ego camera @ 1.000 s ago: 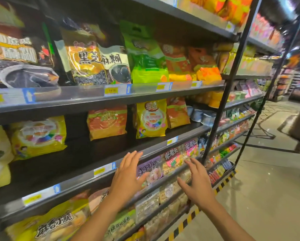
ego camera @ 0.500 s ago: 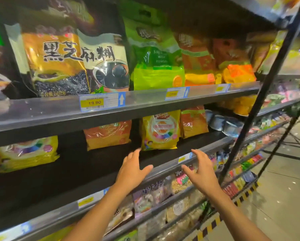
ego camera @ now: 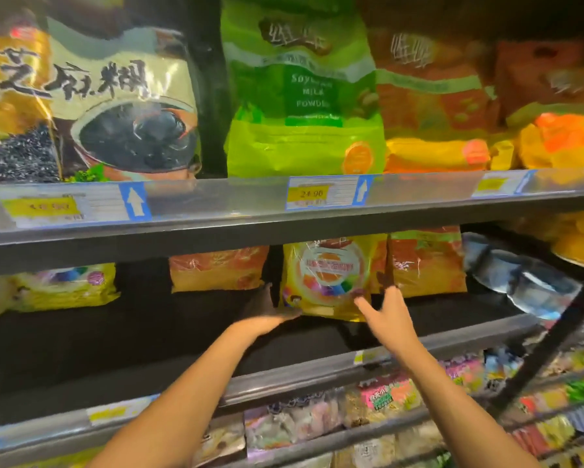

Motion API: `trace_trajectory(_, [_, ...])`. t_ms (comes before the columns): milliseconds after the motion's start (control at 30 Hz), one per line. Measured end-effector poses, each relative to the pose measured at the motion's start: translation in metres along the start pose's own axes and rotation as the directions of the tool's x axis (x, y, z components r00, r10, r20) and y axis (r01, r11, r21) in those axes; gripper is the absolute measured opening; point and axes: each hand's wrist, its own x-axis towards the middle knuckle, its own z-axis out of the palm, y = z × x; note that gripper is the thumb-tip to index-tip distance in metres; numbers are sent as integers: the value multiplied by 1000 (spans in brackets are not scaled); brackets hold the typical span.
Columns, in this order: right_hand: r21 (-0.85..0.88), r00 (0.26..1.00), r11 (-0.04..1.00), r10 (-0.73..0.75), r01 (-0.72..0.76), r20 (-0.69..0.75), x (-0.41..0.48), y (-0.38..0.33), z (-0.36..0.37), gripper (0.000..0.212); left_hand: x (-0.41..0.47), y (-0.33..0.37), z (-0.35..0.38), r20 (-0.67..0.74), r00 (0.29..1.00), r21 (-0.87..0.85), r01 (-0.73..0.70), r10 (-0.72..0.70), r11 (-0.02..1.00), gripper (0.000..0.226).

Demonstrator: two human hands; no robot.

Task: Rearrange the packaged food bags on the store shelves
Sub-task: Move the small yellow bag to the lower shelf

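Both hands are inside the middle shelf point(ego camera: 317, 336), centre of frame, closing on the yellow bag point(ego camera: 331, 275) that stands upright between 2 orange bags.

Your left hand point(ego camera: 267, 315) sits low at the bag's lower left corner, fingers spread and flat, touching or just beside it; blur hides which. Nothing grasped yet.

Your right hand point(ego camera: 387, 315) is at the lower right corner, fingers splayed and released, index tip on or just in front of the bag face.

To do this step well, I'd judge: pinch both lower corners together, not the slick face. Lift slightly before sliding so the base doesn't drag. Keep it upright, label forward. Watch the right-hand orange bag point(ego camera: 425, 261); it stands touching or just beside the yellow one and could tip.

Count, middle shelf: 2 yellow bags (the second point(ego camera: 64, 285) at centre left), 2 orange bags (the other point(ego camera: 216, 270) left of centre).

Count, upper shelf: 1 green bag point(ego camera: 300, 96), 1 black sesame bag point(ego camera: 108, 106) upper left; orange bags at upper right too blurred to count.
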Motion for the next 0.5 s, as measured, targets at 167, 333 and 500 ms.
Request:
trace_trajectory(167, [161, 987, 983, 65, -89, 147, 46, 7, -1, 17, 14, 13, 16, -37, 999, -122, -5, 0, 993, 103])
trace_trajectory(333, [341, 947, 939, -61, -53, 315, 97, 50, 32, 56, 20, 21, 27, -32, 999, -161, -12, 7, 987, 69])
trace_trajectory(500, [19, 877, 980, 169, -198, 450, 74, 15, 9, 33, 19, 27, 30, -41, 999, -214, 13, -22, 977, 56])
